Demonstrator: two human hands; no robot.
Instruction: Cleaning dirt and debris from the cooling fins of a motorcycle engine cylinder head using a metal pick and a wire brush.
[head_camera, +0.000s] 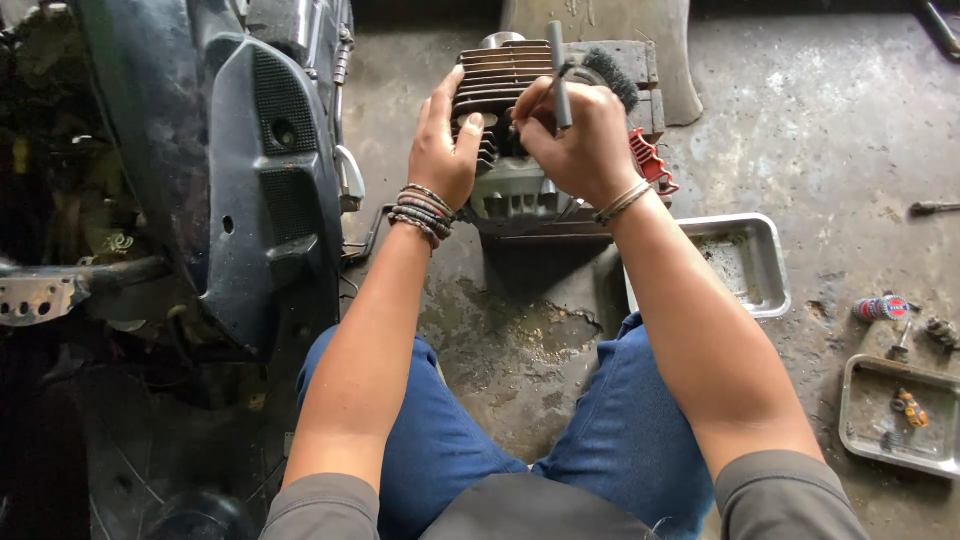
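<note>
- Stained, oily concrete floor (520, 340) all round; the person sits low on it, knees in blue jeans spread either side of the work.
- Just beyond the knees stands a finned engine cylinder (505, 150), upright on the floor, dark fins on top, a pale cast base below.
- Left hand (443, 150) is pressed flat against the near left side of the cylinder, fingers wrapped on the fins, thumb resting on top. It is clamped on the casting, bracing it.
- Right hand (580, 140) is closed around a thin grey rod (560, 75) that sticks up out of the fist; what its lower end does is hidden behind the fingers.
- Just past the right hand's knuckles lies a dark wire brush (612, 72); a red part (652, 165) shows beside that wrist.
- Right of the right forearm sits a shallow metal tray (745, 262); farther out, a second tray (900, 415) with small bits in it.
- Left of the left hand, a black scooter panel (265, 180) rises from the floor.
- Handling, as I judge it: the cylinder looks heavy, rigid cast metal, likely greasy. The fins are thin and could chip or bite the skin, so the solid base and the flat sides look like the safer places to grip.
</note>
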